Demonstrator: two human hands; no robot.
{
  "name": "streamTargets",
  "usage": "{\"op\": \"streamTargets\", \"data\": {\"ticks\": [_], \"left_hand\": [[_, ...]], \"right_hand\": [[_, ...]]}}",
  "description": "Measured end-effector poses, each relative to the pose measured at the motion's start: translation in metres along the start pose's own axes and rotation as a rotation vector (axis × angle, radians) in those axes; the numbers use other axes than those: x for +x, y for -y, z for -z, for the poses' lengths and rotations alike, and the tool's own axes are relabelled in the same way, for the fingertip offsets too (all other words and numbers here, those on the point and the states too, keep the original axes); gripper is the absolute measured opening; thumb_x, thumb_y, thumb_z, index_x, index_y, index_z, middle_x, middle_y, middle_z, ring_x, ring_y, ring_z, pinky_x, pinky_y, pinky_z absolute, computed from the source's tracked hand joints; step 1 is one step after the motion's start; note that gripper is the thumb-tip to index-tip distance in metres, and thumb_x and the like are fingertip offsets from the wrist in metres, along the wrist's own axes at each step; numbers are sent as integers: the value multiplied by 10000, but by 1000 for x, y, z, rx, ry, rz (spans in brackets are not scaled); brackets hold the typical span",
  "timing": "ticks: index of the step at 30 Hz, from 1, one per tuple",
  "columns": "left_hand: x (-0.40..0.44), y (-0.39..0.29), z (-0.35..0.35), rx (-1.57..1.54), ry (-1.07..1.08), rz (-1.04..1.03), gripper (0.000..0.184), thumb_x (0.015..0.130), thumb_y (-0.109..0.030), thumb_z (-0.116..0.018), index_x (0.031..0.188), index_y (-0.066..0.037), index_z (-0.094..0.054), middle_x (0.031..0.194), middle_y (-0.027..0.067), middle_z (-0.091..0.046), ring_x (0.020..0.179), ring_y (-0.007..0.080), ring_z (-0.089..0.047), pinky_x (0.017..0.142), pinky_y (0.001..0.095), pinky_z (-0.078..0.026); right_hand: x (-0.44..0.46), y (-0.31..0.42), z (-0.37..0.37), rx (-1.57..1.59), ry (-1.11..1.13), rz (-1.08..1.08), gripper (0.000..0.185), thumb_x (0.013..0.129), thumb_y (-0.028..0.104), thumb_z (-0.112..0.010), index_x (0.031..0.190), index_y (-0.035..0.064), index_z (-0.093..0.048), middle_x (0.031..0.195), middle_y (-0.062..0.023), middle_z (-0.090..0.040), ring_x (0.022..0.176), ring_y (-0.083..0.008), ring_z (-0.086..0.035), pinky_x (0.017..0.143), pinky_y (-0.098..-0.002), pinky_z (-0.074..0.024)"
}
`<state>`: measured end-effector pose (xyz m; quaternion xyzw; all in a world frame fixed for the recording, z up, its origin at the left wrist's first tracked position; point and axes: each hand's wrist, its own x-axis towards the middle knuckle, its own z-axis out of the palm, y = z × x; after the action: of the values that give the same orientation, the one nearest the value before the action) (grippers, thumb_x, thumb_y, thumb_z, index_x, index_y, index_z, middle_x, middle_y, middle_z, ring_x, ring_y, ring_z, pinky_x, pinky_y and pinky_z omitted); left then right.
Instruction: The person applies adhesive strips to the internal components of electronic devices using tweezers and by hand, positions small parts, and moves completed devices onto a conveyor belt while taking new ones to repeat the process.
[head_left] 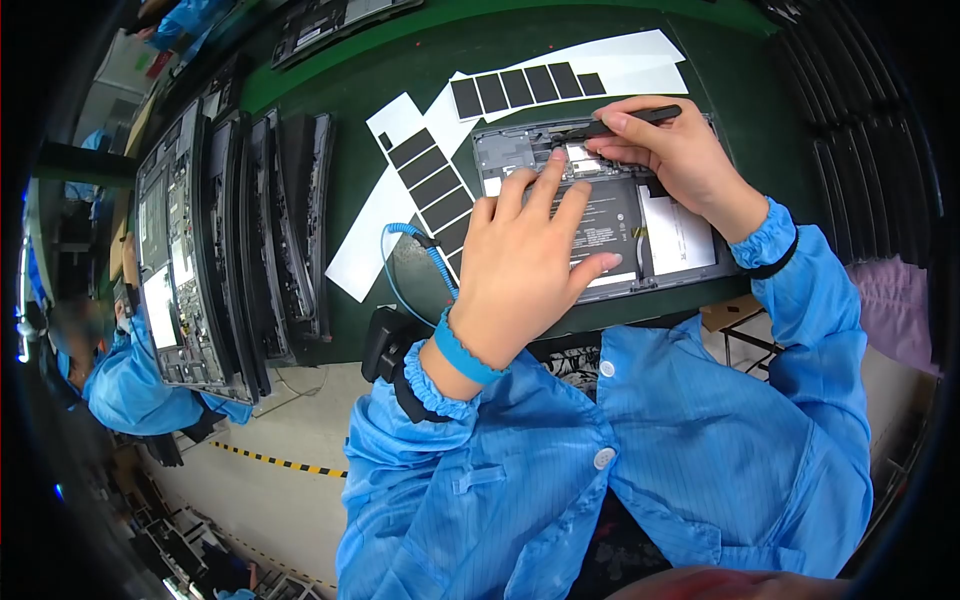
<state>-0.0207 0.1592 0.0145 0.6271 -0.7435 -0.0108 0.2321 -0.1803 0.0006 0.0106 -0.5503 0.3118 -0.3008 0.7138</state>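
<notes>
One open laptop base (628,182) lies flat on the green table (720,50), right in front of the person, with its insides showing. I can see one black battery (608,215) in it and one white panel (680,238) beside that. Two hands are on the job. The left hand (528,262) is spread out flat over the laptop base, with its fingers apart. The right hand (690,160) pinches one thin black tool (655,115), maybe tweezers, and its tip is down near the left pointer finger. One blue wrist strap (472,352) goes around the left wrist, and one curly blue cord (432,250) is near it. White sheets (358,262) lie behind and beside the laptop base; they overlap, so I can't count them. On the far strip are five big black stickers (516,88) and one small one. The near strip has one tiny sticker and at least four big ones, and the left hand hides some. At least four more laptop parts (185,250) stand in a row at the left. Dark panels (865,190) are stacked at the right, too many to count. One other person (140,385) in blue is over on the left.
</notes>
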Motion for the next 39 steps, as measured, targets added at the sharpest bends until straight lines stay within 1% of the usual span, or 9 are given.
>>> {"op": "streamTargets", "data": {"ticks": [11,17,20,21,23,26,27,29,39], "left_hand": [[6,-4,-20,97,-51,36,675,761,-482,-715,1211,-1,-569,1392,202,-501,1179,344,-469,940,447,-393],[4,9,4,-47,-97,13,542,819,-367,-707,1189,4,-567,1375,199,-520,1166,364,-513,971,455,-430],[-7,32,33,-64,-351,170,253,878,-191,-674,1071,-29,-648,1060,170,-682,945,340,-645,809,416,-515],[-7,47,35,-119,-447,256,215,860,-164,-666,1024,-29,-633,929,159,-668,863,356,-613,757,453,-493],[-5,72,38,-36,-466,419,215,865,-162,-663,1030,-27,-637,934,173,-678,872,376,-626,746,466,-501],[-7,97,23,56,-309,513,279,875,-204,-675,1082,-19,-645,980,242,-682,955,435,-635,816,485,-504],[-7,94,25,23,-135,525,342,863,-220,-686,1137,-21,-635,1053,224,-680,1015,411,-631,865,476,-505],[-17,101,9,100,-178,371,378,861,-229,-688,1172,-21,-634,1170,195,-662,1120,386,-603,926,452,-497],[-18,98,0,162,-111,441,442,865,-234,-676,1263,-54,-605,1343,107,-597,1263,343,-524,983,479,-448]], "right_hand": [[-4,-2,-2,-14,-17,63,310,950,158,-656,1184,-43,-635,1087,-140,-673,982,-222,-695,860,-284,-578],[1,20,-6,-55,-82,76,325,931,218,-686,1123,-44,-659,1023,-139,-690,925,-216,-710,800,-275,-577],[7,48,-31,-152,-50,159,328,918,236,-695,1091,-41,-665,983,-156,-697,880,-209,-715,769,-274,-583],[15,48,-43,-172,-18,171,323,915,234,-697,1073,-46,-668,954,-154,-700,858,-210,-717,745,-275,-585],[44,46,-67,-206,68,204,313,909,229,-700,1036,-55,-674,896,-150,-705,812,-211,-722,696,-275,-591],[94,12,-107,-322,46,228,278,869,219,-721,908,-55,-686,760,-125,-713,668,-169,-711,610,-276,-582],[106,5,-118,-372,37,219,266,858,218,-722,904,-42,-696,754,-125,-719,644,-150,-707,608,-271,-579],[132,-13,-126,-544,57,194,236,846,203,-723,884,-30,-711,754,-114,-722,641,-150,-711,606,-260,-576],[135,-23,-140,-419,83,107,169,819,147,-698,873,-9,-734,737,-102,-727,643,-149,-716,611,-246,-572]]}}
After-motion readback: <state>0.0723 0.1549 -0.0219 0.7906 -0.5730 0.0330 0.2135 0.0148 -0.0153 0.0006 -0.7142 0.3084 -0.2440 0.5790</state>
